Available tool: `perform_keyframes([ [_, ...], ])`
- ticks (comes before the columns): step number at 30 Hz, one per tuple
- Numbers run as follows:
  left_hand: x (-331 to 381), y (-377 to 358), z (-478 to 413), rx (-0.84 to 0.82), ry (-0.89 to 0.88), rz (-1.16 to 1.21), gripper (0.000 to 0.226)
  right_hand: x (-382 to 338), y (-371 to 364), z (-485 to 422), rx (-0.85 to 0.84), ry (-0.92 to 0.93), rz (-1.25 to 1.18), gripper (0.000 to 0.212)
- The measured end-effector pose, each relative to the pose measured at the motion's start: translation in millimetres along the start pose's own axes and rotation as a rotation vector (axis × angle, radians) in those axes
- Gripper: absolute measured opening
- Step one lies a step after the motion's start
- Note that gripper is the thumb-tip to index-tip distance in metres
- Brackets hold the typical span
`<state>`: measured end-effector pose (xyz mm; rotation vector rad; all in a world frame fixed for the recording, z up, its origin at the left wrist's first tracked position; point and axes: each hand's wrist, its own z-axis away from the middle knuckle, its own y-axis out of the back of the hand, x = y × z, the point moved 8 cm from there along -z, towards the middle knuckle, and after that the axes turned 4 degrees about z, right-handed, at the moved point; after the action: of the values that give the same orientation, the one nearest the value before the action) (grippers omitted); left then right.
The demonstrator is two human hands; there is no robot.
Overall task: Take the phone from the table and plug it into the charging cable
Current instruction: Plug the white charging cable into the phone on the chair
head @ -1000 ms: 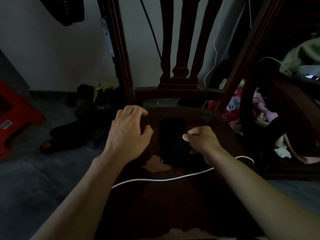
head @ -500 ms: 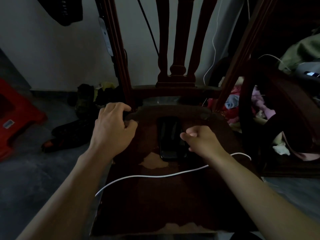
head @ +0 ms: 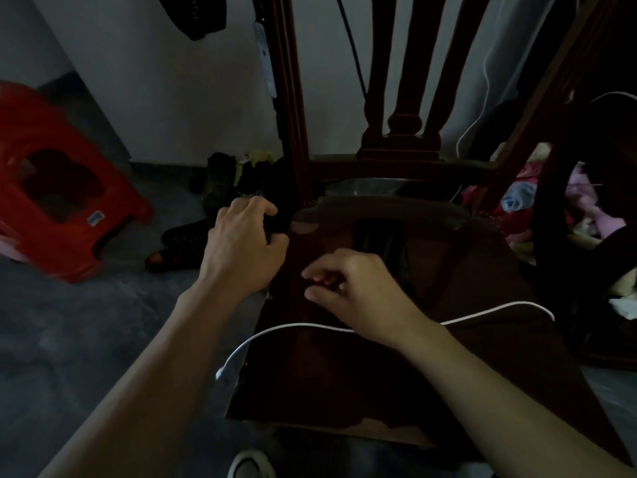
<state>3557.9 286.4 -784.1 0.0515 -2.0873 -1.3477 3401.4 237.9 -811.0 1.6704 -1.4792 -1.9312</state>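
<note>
A black phone (head: 379, 243) lies flat near the back of the dark wooden chair seat (head: 465, 305). A white charging cable (head: 303, 326) curves across the seat, and its plug end (head: 220, 374) hangs off the seat's left edge. My right hand (head: 351, 291) hovers over the seat just in front of and left of the phone, fingers curled in, with nothing visible in them; the cable passes under its wrist. My left hand (head: 244, 243) is at the seat's rear left corner with curled fingers. Whether it grips the corner is unclear.
The chair back's slats (head: 400, 98) rise behind the phone. A red plastic stool (head: 51, 201) lies on the grey floor at left, dark shoes (head: 193, 243) beside the chair. Clothes (head: 551, 208) are piled at right. A white shoe tip (head: 250, 465) shows at the bottom.
My left hand has moved left from the seat to its rear corner. My right hand has shifted left off the phone's side. The cable's plug end has slid off the seat's left edge.
</note>
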Motion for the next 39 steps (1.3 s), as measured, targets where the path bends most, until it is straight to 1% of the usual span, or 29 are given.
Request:
perform_keyframes([
  [3, -4, 1, 8, -0.013, 0.005, -0.008, 0.044, -19, -29, -2, -0.092, 0.065, 0.099, 0.028],
  [6, -8, -1, 13, -0.044, 0.014, -0.01, 0.047, -24, -53, 1, -0.184, 0.11, 0.317, 0.036],
  [8, -11, -6, 17, -0.084, 0.019, 0.005, 0.047, -26, -60, 3, -0.156, 0.159, 0.41, 0.034],
  [11, -18, -14, 23, -0.158, 0.053, 0.025, 0.049, -30, -61, 5, -0.081, 0.183, 0.38, 0.019],
  [13, -22, -17, 25, -0.192, 0.068, 0.01, 0.047, -28, -62, 5, -0.066, 0.177, 0.352, 0.014],
  [15, -21, -16, 25, -0.205, 0.058, 0.024, 0.043, -22, -56, 6, -0.048, 0.13, 0.267, 0.011],
  [17, -12, -14, 24, -0.232, 0.013, 0.107, 0.034, -13, -43, 7, -0.001, 0.073, 0.169, 0.008],
  [19, 5, -17, 27, -0.318, -0.063, 0.198, 0.022, -2, -24, 11, 0.067, 0.035, 0.111, 0.005],
  [22, 28, -29, 36, -0.477, -0.173, 0.183, 0.013, 15, 8, 19, 0.168, -0.028, 0.034, 0.002],
  [24, 35, -35, 38, -0.511, -0.202, 0.168, 0.012, 25, 27, 26, 0.232, -0.055, 0.015, 0.004],
  [27, 39, -39, 36, -0.491, -0.228, 0.142, 0.012, 38, 50, 39, 0.293, -0.097, 0.034, 0.005],
  [30, 45, -39, 33, -0.439, -0.273, 0.175, 0.011, 52, 68, 58, 0.336, -0.147, 0.051, 0.008],
  [33, 54, -41, 29, -0.404, -0.338, 0.155, 0.013, 67, 79, 74, 0.349, -0.203, 0.09, 0.009],
  [35, 63, -43, 28, -0.388, -0.365, 0.167, 0.017, 75, 84, 83, 0.339, -0.232, 0.1, 0.01],
  [37, 73, -46, 30, -0.368, -0.389, 0.184, 0.018, 80, 83, 89, 0.292, -0.259, 0.077, 0.012],
  [39, 85, -51, 31, -0.375, -0.405, 0.19, 0.018, 81, 81, 90, 0.246, -0.273, 0.046, 0.008],
])
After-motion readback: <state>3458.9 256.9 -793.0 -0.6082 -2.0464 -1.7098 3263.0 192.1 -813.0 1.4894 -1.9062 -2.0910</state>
